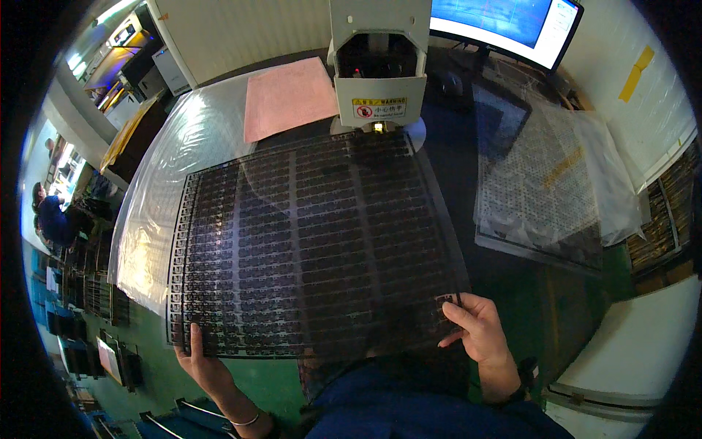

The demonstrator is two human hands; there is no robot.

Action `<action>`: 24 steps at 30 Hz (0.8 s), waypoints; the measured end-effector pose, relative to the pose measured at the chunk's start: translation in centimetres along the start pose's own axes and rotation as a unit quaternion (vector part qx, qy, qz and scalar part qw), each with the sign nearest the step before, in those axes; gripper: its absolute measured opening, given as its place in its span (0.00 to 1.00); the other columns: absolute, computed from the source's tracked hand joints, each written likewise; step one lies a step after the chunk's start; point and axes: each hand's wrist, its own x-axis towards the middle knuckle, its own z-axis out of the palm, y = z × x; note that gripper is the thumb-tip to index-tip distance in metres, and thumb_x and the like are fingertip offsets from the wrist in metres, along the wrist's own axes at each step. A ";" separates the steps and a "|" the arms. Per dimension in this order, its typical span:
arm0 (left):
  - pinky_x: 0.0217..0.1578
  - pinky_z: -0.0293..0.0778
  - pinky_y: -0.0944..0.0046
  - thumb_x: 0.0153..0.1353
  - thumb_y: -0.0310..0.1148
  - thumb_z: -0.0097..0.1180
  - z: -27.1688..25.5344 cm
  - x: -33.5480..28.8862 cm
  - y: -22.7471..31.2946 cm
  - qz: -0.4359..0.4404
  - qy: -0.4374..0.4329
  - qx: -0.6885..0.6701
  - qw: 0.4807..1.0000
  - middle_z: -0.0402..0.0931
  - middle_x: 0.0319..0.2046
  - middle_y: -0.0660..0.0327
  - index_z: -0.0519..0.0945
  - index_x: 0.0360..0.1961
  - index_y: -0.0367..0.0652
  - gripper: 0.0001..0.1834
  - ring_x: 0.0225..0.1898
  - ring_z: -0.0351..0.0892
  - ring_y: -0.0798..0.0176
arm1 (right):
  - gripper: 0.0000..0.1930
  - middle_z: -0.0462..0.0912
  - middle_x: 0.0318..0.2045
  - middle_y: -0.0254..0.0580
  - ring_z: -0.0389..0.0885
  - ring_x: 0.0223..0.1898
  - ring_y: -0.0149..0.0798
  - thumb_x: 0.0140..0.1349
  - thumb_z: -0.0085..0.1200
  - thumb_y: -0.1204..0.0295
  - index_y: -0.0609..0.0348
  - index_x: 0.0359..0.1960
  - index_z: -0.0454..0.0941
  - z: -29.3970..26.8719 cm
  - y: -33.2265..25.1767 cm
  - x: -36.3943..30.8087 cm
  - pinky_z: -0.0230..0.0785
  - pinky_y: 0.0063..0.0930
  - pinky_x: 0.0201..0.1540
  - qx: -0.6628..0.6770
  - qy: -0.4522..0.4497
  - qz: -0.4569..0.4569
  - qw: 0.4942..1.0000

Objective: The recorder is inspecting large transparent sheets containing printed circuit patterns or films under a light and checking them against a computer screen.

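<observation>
A large dark, partly see-through film sheet (329, 249) carries rows of a small repeated pattern. It stretches from my body to the far side of the black table. My left hand (201, 362) grips its near left corner, thumb on top and the other fingers mostly hidden beneath. At the near right corner, my right hand (479, 325) pinches the edge between thumb and fingers. The sheet's far edge reaches under the head of a white machine (387, 99), where a small light (377, 127) glows.
Left of the machine lie a pink sheet (289, 99) and clear plastic (157, 183). A monitor (504, 29) and mouse (448, 83) stand at the back right. Another patterned sheet (534, 190) under plastic lies right. A white cabinet (629, 351) is nearby; a person (55, 216) sits far left.
</observation>
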 end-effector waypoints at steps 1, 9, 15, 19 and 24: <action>0.43 0.70 0.66 0.52 0.27 0.55 -0.1 0.1 -0.1 0.002 0.001 0.002 1.000 0.70 0.42 0.54 0.69 0.45 0.31 0.19 0.42 0.72 0.63 | 0.11 0.78 0.29 0.38 0.78 0.26 0.30 0.56 0.52 0.71 0.66 0.38 0.75 0.0 0.0 0.0 0.77 0.26 0.20 0.002 0.000 -0.001 1.000; 0.41 0.71 0.67 0.52 0.26 0.55 0.2 0.2 -0.2 0.004 -0.005 -0.008 1.000 0.71 0.42 0.55 0.69 0.46 0.33 0.19 0.41 0.73 0.64 | 0.11 0.78 0.29 0.38 0.78 0.27 0.30 0.56 0.51 0.72 0.66 0.38 0.75 0.0 -0.1 0.3 0.77 0.26 0.20 0.004 0.004 -0.009 1.000; 0.39 0.72 0.68 0.51 0.24 0.55 0.1 0.4 -0.4 -0.002 0.007 -0.016 1.000 0.73 0.40 0.56 0.70 0.44 0.33 0.18 0.39 0.74 0.65 | 0.11 0.78 0.29 0.39 0.78 0.26 0.30 0.56 0.51 0.72 0.67 0.38 0.75 0.1 0.0 0.4 0.77 0.26 0.19 0.005 0.001 -0.008 1.000; 0.38 0.70 0.69 0.53 0.25 0.54 0.7 0.1 -0.1 -0.009 0.015 -0.013 1.000 0.73 0.39 0.58 0.70 0.44 0.34 0.16 0.38 0.73 0.66 | 0.11 0.78 0.29 0.39 0.78 0.26 0.30 0.56 0.51 0.72 0.67 0.37 0.75 0.2 -0.1 0.3 0.77 0.25 0.19 0.008 0.006 -0.011 1.000; 0.37 0.69 0.70 0.54 0.25 0.54 0.7 -0.1 0.1 -0.010 0.006 -0.024 1.000 0.73 0.38 0.60 0.70 0.43 0.35 0.15 0.37 0.72 0.68 | 0.11 0.78 0.29 0.39 0.78 0.26 0.30 0.56 0.51 0.72 0.67 0.38 0.75 0.0 -0.2 0.1 0.76 0.25 0.19 0.009 0.011 -0.013 1.000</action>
